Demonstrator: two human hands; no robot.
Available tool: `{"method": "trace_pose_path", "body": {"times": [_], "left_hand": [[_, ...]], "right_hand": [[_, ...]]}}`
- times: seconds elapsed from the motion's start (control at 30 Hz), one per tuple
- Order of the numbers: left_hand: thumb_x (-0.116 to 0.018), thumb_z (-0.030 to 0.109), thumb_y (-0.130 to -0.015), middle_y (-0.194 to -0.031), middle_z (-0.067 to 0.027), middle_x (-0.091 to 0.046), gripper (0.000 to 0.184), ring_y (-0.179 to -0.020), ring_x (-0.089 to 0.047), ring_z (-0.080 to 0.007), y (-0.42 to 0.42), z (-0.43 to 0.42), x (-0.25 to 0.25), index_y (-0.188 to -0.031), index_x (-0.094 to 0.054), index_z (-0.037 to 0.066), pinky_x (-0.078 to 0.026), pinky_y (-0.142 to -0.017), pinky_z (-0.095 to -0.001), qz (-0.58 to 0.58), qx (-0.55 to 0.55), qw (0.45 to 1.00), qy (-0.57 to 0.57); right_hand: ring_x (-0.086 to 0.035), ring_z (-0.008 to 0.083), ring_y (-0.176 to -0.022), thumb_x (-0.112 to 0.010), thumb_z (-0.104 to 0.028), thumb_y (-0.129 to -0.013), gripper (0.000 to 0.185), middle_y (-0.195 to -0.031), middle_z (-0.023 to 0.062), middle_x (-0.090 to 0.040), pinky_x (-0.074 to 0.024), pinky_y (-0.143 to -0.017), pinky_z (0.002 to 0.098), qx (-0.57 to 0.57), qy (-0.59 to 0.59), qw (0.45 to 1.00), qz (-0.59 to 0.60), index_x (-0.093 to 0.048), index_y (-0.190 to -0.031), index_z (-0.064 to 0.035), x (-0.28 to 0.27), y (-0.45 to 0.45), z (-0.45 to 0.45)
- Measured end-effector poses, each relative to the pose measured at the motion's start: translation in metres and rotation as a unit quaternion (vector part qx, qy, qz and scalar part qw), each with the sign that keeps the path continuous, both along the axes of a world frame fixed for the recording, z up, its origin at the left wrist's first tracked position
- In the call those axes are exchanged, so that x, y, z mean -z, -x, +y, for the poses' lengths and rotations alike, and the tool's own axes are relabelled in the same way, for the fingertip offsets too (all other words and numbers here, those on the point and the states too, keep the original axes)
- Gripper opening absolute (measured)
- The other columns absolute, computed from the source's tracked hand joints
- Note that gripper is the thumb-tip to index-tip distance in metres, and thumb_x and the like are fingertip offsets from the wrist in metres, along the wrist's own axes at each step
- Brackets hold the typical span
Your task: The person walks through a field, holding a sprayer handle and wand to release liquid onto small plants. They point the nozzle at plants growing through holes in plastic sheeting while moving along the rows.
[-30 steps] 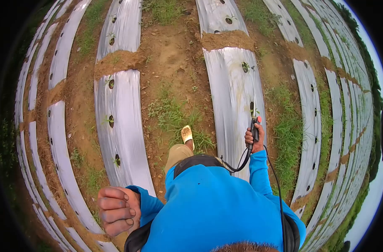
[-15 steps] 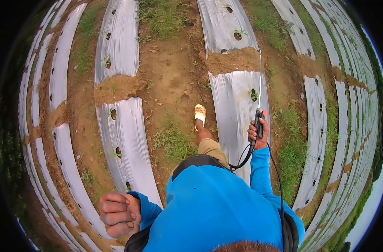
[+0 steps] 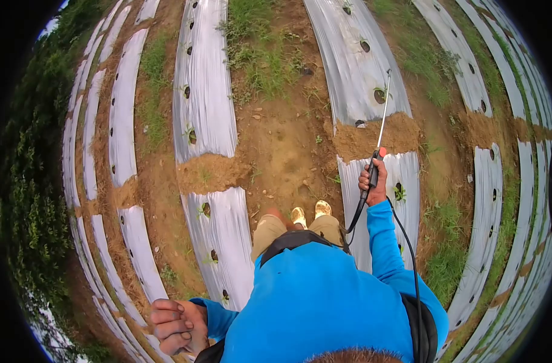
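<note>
My right hand [image 3: 374, 179] is wrapped round the black handle of a spray wand [image 3: 384, 118], which has a red knob near the thumb. Its thin metal lance points forward, the tip beside a planting hole [image 3: 379, 96] in silvery plastic mulch. A black hose [image 3: 414, 260] runs from the handle back past my right arm. At the lower left, my left hand [image 3: 178, 327] is held near my body with curled fingers; whether something is inside them is hidden.
Long mulch-covered beds [image 3: 206, 91] with holes and small seedlings run forward on both sides. Bare soil and grass [image 3: 261, 48] lie between them. Soil mounds [image 3: 212, 173] cross the beds. My two light clogs [image 3: 322, 209] stand on the path. Trees [image 3: 37, 181] border the far left.
The beds have shifted down in view, and both feet now show side by side. The wand tip has moved from the soil gap to beside a hole on the bed beyond.
</note>
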State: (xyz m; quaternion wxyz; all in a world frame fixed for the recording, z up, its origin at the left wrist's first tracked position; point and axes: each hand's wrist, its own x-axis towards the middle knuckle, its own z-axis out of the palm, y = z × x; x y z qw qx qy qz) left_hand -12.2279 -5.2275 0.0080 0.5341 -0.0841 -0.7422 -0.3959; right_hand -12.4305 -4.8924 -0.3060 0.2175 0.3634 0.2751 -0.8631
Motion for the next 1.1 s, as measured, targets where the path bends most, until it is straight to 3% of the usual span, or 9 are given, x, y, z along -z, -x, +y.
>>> {"method": "trace_pose_path", "body": {"times": [0.13,0.27,0.33,0.47,0.57,0.8,0.97,1.07,1.1], "left_hand": [[-0.054,0.025,-0.075,-0.051,0.0012,-0.031,0.023,-0.049,-0.029,-0.0119,0.064,-0.042,0.012,-0.064,-0.035,0.016,-0.033,-0.046,-0.0265,-0.002,-0.018,1.000,0.007],[-0.052,0.011,-0.067,-0.056,0.0005,-0.021,0.026,-0.055,-0.029,-0.0145,0.135,-0.097,0.042,-0.063,-0.027,0.014,-0.030,-0.054,-0.0311,-0.003,0.026,0.998,-0.065],[-0.053,0.028,-0.074,-0.051,0.0013,-0.030,0.024,-0.050,-0.029,-0.0122,0.184,-0.134,0.059,-0.063,-0.035,0.017,-0.031,-0.045,-0.0281,0.009,-0.018,0.998,-0.055],[-0.054,0.038,-0.074,-0.052,0.0034,-0.030,0.028,-0.050,-0.029,-0.0115,0.279,-0.223,0.081,-0.063,-0.036,0.019,-0.030,-0.045,-0.0277,0.135,0.001,0.986,-0.096],[-0.053,0.038,-0.075,-0.052,0.0044,-0.030,0.027,-0.050,-0.029,-0.0108,0.344,-0.277,0.072,-0.063,-0.037,0.019,-0.030,-0.044,-0.0273,0.111,0.000,0.993,-0.037],[-0.056,0.021,-0.075,-0.054,0.0031,-0.036,0.020,-0.051,-0.032,-0.0115,0.484,-0.321,0.087,-0.065,-0.038,0.018,-0.033,-0.046,-0.0255,0.053,0.108,0.987,-0.109],[-0.055,0.016,-0.074,-0.056,0.0021,-0.031,0.023,-0.054,-0.032,-0.0136,0.605,-0.327,0.109,-0.068,-0.033,0.018,-0.031,-0.049,-0.0288,0.013,0.116,0.988,-0.097],[-0.054,0.026,-0.077,-0.051,0.0051,-0.035,0.022,-0.049,-0.031,-0.0091,0.692,-0.319,0.103,-0.060,-0.041,0.020,-0.032,-0.043,-0.0231,0.030,0.122,0.989,-0.080],[-0.054,0.017,-0.073,-0.052,0.0041,-0.030,0.022,-0.052,-0.031,-0.0111,0.718,-0.314,0.095,-0.062,-0.036,0.020,-0.031,-0.047,-0.0260,0.075,0.151,0.981,-0.092]], "right_hand": [[-0.042,0.0091,-0.040,-0.061,-0.041,-0.080,0.034,-0.056,-0.0009,-0.042,-0.0346,-0.032,0.0216,-0.011,-0.016,1.000,-0.023,-0.047,-0.077,-0.0111,0.005,0.041,-0.038],[-0.044,0.0097,-0.040,-0.061,-0.040,-0.081,0.036,-0.057,0.0008,-0.043,-0.0367,-0.032,0.0213,-0.011,0.019,1.000,-0.012,-0.046,-0.078,-0.0077,0.007,0.104,-0.061],[-0.044,0.0100,-0.040,-0.061,-0.040,-0.081,0.036,-0.057,0.0009,-0.043,-0.0368,-0.032,0.0214,-0.004,0.008,1.000,-0.003,-0.047,-0.078,-0.0071,0.007,0.146,-0.076],[-0.046,0.0113,-0.041,-0.060,-0.039,-0.082,0.036,-0.058,0.0016,-0.045,-0.0389,-0.033,0.0228,0.013,0.013,0.999,0.037,-0.051,-0.082,-0.0045,0.005,0.218,-0.118],[-0.048,0.0141,-0.043,-0.058,-0.039,-0.084,0.037,-0.061,0.0034,-0.048,-0.0402,-0.035,0.0253,0.009,0.065,0.996,0.067,-0.053,-0.084,-0.0025,-0.011,0.276,-0.148],[-0.046,0.0132,-0.044,-0.060,-0.039,-0.082,0.039,-0.060,0.0041,-0.048,-0.0398,-0.036,0.0244,0.065,0.087,0.994,0.016,-0.054,-0.082,-0.0006,-0.039,0.389,-0.194],[-0.047,0.0139,-0.044,-0.059,-0.039,-0.082,0.040,-0.059,0.0043,-0.048,-0.0404,-0.035,0.0248,0.070,0.071,0.995,0.016,-0.054,-0.081,0.0001,0.000,0.487,-0.201],[-0.047,0.0137,-0.044,-0.059,-0.039,-0.082,0.040,-0.058,0.0037,-0.048,-0.0409,-0.035,0.0249,0.068,0.070,0.995,0.023,-0.054,-0.081,-0.0001,0.022,0.580,-0.205],[-0.047,0.0137,-0.043,-0.059,-0.039,-0.082,0.039,-0.058,0.0036,-0.048,-0.0409,-0.035,0.0249,0.077,0.053,0.995,0.024,-0.054,-0.082,-0.0001,0.025,0.602,-0.205]]}}
